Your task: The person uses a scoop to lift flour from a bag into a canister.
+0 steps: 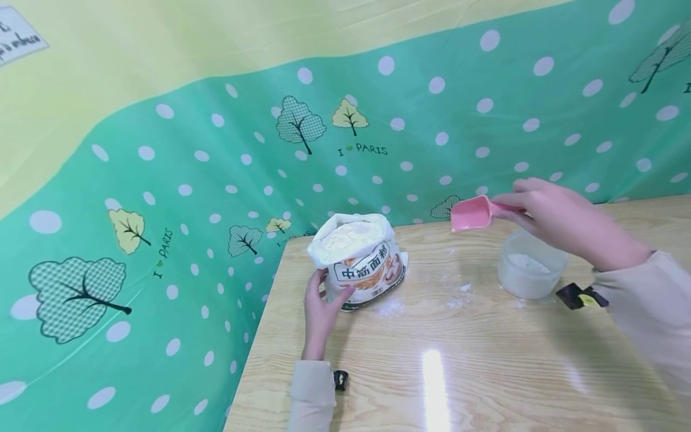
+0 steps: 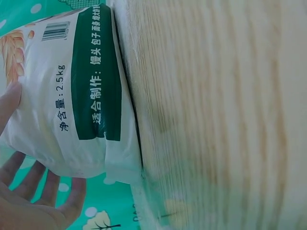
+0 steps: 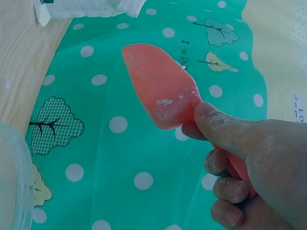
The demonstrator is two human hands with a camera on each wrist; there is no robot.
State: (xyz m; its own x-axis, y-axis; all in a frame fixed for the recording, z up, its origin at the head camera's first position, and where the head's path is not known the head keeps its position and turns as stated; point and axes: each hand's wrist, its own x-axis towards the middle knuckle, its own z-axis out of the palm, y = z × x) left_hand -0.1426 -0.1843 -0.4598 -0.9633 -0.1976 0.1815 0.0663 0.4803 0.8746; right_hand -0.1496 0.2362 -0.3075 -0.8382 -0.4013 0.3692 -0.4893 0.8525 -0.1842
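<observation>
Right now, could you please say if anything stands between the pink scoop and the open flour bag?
Nothing visible does: between the pink scoop, held in the right hand, and the open flour bag, only spilled flour lies on the wooden tabletop below.
</observation>
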